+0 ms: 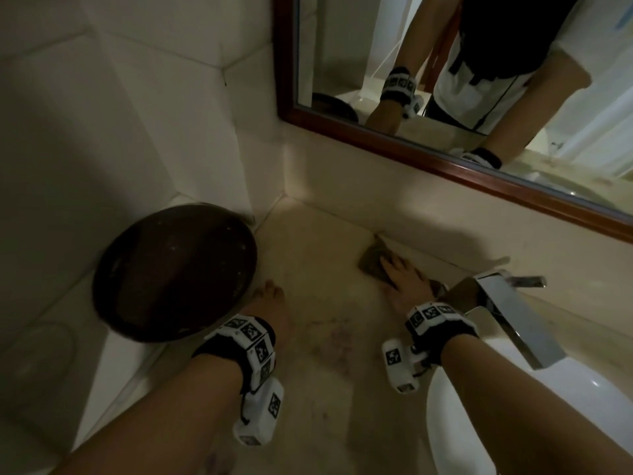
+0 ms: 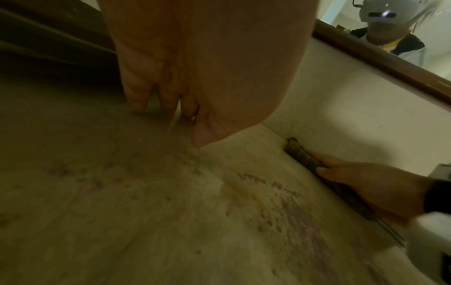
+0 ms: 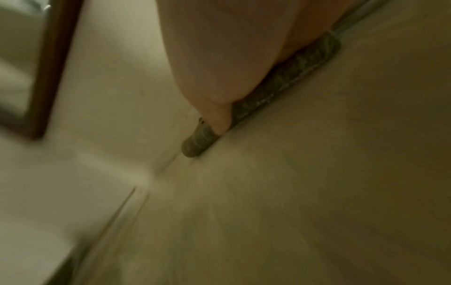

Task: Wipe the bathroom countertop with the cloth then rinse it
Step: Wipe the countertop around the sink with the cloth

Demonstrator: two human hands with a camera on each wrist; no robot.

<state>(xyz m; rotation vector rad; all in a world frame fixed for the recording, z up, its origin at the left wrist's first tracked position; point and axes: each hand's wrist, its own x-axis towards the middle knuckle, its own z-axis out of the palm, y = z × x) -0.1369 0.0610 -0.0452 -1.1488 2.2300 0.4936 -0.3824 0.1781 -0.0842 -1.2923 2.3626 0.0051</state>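
A dark greenish-grey cloth point(image 1: 371, 260) lies flat on the beige countertop point(image 1: 318, 303), up against the back wall. My right hand point(image 1: 402, 275) presses on it with straight fingers; the left wrist view shows the cloth point(image 2: 299, 152) under that right hand point(image 2: 361, 183) along the wall joint. In the right wrist view the cloth point(image 3: 280, 84) is a thin strip under my palm. My left hand point(image 1: 269, 298) rests flat on the counter beside the dark bowl, fingers straight and holding nothing. Its fingertips point(image 2: 139, 104) touch the counter.
A large dark brown bowl point(image 1: 174, 272) stands at the counter's left, leaning at the tiled corner. A chrome tap point(image 1: 507, 313) and white basin point(image 1: 513, 423) are at the right. A wood-framed mirror point(image 1: 411, 145) hangs above the back wall. Purplish stains point(image 1: 337, 341) mark the counter.
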